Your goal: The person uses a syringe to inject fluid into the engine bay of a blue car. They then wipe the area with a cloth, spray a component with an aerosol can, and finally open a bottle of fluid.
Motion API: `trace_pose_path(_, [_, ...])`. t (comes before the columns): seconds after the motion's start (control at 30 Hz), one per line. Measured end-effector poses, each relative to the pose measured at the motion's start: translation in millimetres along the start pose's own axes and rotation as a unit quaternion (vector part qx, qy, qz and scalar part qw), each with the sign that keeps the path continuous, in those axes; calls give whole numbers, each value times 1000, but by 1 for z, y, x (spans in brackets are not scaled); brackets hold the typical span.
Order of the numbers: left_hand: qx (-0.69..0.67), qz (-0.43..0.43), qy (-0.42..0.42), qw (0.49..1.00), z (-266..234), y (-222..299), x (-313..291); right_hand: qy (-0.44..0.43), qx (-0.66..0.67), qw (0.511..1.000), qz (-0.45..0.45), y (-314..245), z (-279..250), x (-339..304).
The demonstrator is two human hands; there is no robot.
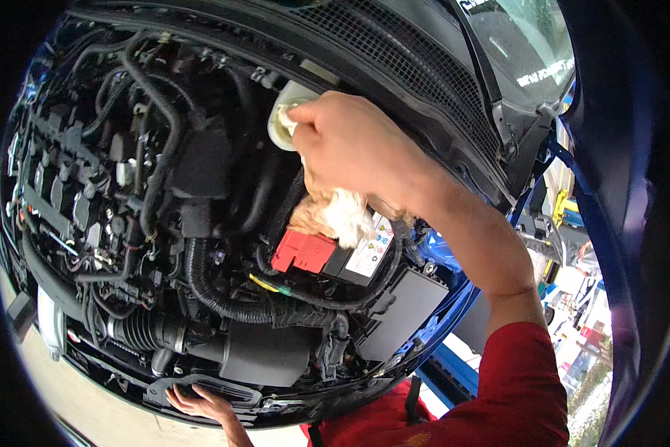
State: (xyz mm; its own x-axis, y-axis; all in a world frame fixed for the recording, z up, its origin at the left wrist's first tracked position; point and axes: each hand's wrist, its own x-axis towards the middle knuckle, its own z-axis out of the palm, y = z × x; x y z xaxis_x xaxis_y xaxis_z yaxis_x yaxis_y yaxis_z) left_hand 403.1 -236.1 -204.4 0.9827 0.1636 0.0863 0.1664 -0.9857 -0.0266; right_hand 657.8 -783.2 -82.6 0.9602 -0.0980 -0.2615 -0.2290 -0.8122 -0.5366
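Observation:
My right hand (pixel 342 141) reaches across the engine bay from the lower right, its fingers closed on a crumpled white and tan rag (pixel 342 216). The rag hangs from under the palm over the car battery (pixel 342 262), just behind its red terminal cover (pixel 303 252). The thumb and a bit of cloth press at the rim of a pale translucent fluid reservoir (pixel 281 132). Down at the car's front edge, my left hand (pixel 199 403) lies on the black front panel (pixel 231 393) with its fingers apart. Something dark shows between them, which I cannot make out.
Engine hoses and wiring (pixel 152 97) fill the left side. A ribbed intake hose (pixel 145 333) and a black box (pixel 264 354) lie in front. The cowl grille (pixel 417 67) and windshield (pixel 525 45) are behind. The blue raised hood (pixel 611 179) borders the right.

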Motion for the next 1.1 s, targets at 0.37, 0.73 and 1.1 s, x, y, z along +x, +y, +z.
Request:
trace_pose_path(0.37, [-24, -20, 3, 1000, -8, 7, -3, -47, 379, 878, 288, -12, 16, 22])
trace_pose_path(0.73, [-57, -35, -12, 998, -13, 16, -1, -208, 28, 944, 257, -25, -9, 40])
trace_pose_path(1.1, [-106, -46, 0, 993, -14, 15, 0, -263, -501, 822, -65, -54, -23, 23])
